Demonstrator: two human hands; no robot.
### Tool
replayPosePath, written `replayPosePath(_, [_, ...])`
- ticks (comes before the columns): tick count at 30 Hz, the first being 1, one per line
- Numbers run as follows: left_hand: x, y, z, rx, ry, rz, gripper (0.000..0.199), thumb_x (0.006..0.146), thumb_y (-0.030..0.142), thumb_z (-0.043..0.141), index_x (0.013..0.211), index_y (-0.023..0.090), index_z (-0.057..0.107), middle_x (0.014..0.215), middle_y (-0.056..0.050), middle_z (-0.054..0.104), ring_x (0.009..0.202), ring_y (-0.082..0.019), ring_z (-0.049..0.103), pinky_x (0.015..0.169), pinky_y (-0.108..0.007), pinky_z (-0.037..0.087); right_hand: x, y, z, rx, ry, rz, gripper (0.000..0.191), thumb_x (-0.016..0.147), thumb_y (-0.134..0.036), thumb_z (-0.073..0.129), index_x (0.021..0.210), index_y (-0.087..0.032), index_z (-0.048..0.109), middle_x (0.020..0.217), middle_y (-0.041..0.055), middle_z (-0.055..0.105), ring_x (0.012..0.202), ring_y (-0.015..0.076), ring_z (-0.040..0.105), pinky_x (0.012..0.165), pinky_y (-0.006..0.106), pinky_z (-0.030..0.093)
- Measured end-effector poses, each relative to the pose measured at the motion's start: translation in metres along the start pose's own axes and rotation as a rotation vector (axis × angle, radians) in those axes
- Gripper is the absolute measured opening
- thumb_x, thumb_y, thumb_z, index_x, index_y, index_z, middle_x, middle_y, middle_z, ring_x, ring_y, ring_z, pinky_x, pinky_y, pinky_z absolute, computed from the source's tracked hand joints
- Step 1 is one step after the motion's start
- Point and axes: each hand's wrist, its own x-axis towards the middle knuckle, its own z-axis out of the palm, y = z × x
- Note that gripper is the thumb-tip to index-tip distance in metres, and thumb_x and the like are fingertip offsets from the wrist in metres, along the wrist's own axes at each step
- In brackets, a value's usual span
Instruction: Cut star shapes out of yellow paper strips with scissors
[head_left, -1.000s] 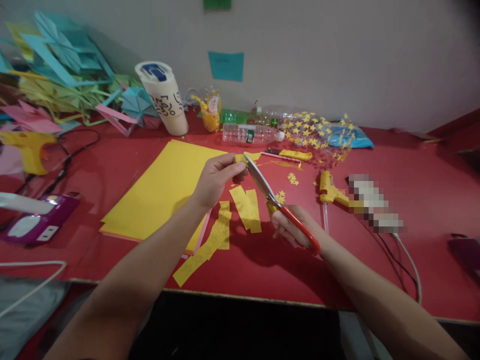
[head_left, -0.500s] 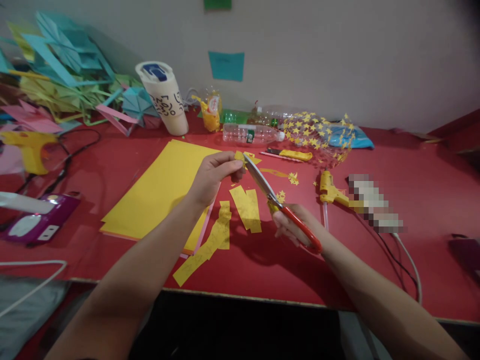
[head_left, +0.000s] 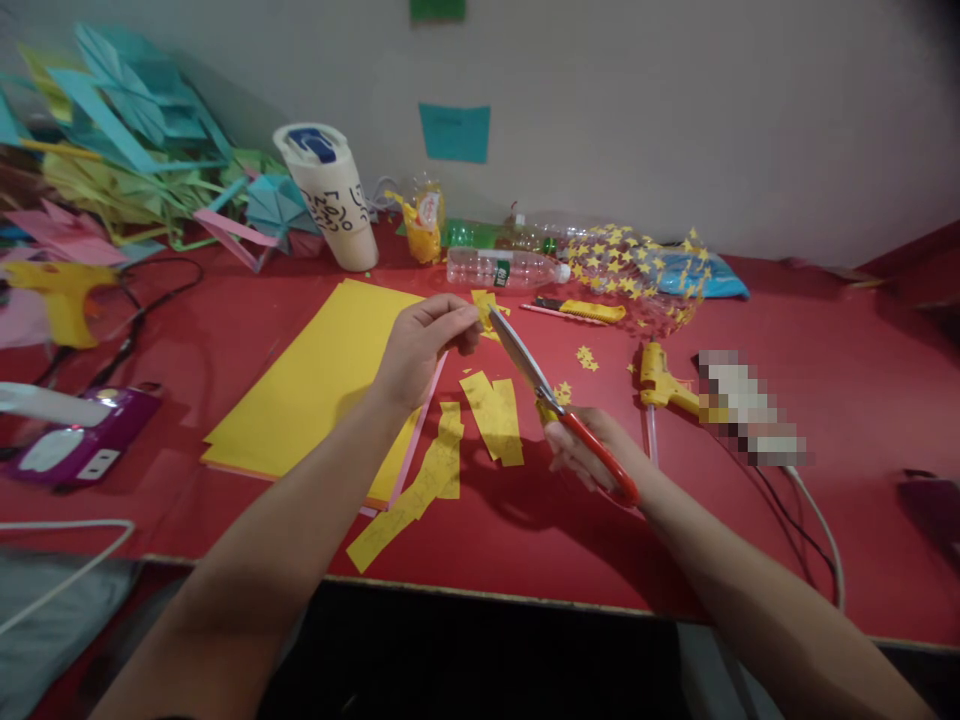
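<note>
My right hand (head_left: 589,450) grips a pair of scissors (head_left: 517,350) with red handles, the blades pointing up and left. Their tips come close to the fingertips of my left hand (head_left: 427,345), which is closed in a pinch. A small piece of yellow paper (head_left: 486,312) shows at those fingertips, partly hidden by them; loose scraps lie just behind it. Below the hands are yellow paper strips (head_left: 491,415) with faint drawn lines, and a longer strip (head_left: 397,520) near the table edge. Small cut yellow stars (head_left: 587,357) lie right of the blades.
A stack of yellow sheets (head_left: 300,380) lies under my left forearm. Behind are a white tumbler (head_left: 330,200), a plastic bottle (head_left: 502,268), a utility knife (head_left: 589,310) and a star-covered clear form (head_left: 622,260). A yellow glue gun (head_left: 660,385) rests right; folded paper shapes (head_left: 142,120) pile left.
A thin yellow offcut beside the blades is gone from that spot. The yellow paper at my left fingertips shows differently, and the scissors have shifted very slightly.
</note>
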Motion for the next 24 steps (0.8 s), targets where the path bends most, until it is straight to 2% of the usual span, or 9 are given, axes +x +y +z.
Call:
replayPosePath(3, [-0.001,0.000,0.002,0.011,-0.050,-0.024,0.015,0.072,0.028,0.062,0.063,0.017,0.061,0.058,0.001,0.059,0.054,-0.007,0.053,0.056,-0.022,0.046,0.001,0.005,0.002,0.015,-0.004,-0.014,0.051,0.067,-0.066,0.063,0.056,-0.022,0.040,0.033,-0.0110,0.034,0.027,0.0063,0.034,0.042,0.025,0.045])
replayPosePath(7, [-0.001,-0.001,0.002,-0.007,-0.028,0.003,0.012,0.072,0.026,0.062,0.064,0.018,0.061,0.056,0.002,0.058,0.054,-0.007,0.052,0.056,-0.022,0.047,0.000,0.006,0.002,0.015,0.005,-0.031,0.051,0.068,-0.066,0.063,0.056,-0.022,0.040,0.034,-0.0113,0.034,0.028,0.0062,0.035,0.050,0.028,0.050])
replayPosePath(14, [0.000,-0.002,0.000,-0.036,-0.033,0.019,0.010,0.073,0.024,0.061,0.065,0.019,0.061,0.057,0.003,0.058,0.054,-0.007,0.054,0.056,-0.021,0.047,0.001,0.002,0.000,-0.004,-0.028,-0.042,0.051,0.069,-0.067,0.061,0.056,-0.022,0.041,0.034,-0.0106,0.035,0.028,0.0060,0.035,0.045,0.026,0.046])
replayPosePath(19, [0.000,-0.006,0.001,-0.011,-0.026,0.005,0.010,0.073,0.024,0.061,0.064,0.019,0.061,0.056,0.003,0.058,0.054,-0.007,0.054,0.056,-0.022,0.047,0.004,0.012,-0.001,-0.068,-0.029,-0.077,0.051,0.074,-0.070,0.051,0.059,-0.022,0.043,0.034,-0.0080,0.039,0.029,0.0081,0.040,0.041,0.024,0.042])
replayPosePath(24, [0.000,-0.008,0.002,-0.040,-0.047,0.028,0.011,0.074,0.022,0.060,0.064,0.018,0.062,0.056,0.004,0.059,0.053,-0.005,0.053,0.055,-0.019,0.045,0.004,0.014,-0.002,-0.082,-0.042,-0.092,0.053,0.075,-0.072,0.048,0.061,-0.022,0.046,0.032,-0.0075,0.039,0.032,0.0107,0.045,0.044,0.025,0.044])
